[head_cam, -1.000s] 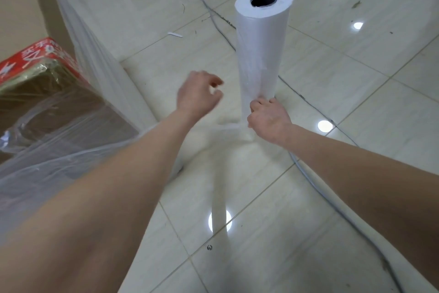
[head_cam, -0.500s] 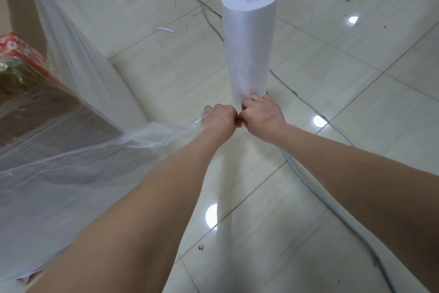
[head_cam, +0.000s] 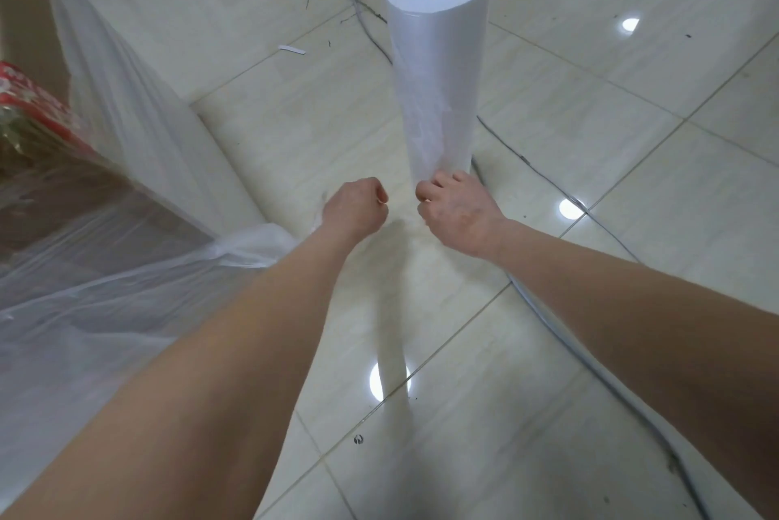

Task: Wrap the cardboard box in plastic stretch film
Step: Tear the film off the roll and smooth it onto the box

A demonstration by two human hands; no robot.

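Head: L hand [head_cam: 356, 205], gripping film [head_cam: 253, 242], now apart from R hand [head_cam: 457, 211].

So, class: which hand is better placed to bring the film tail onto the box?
Left. The left hand grips the bunched film running to the box, which lies on that side; the right hand holds the roll at its lower end.

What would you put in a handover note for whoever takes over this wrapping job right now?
Left hand: grips the bunched stretch film trailing from the cardboard box.
Right hand: grips the lower end of the roll, upright on the floor.
Done: film already covers the box's visible faces.
Left: probably part the film from the roll and press the tail onto the box; whether it has parted cannot be told.
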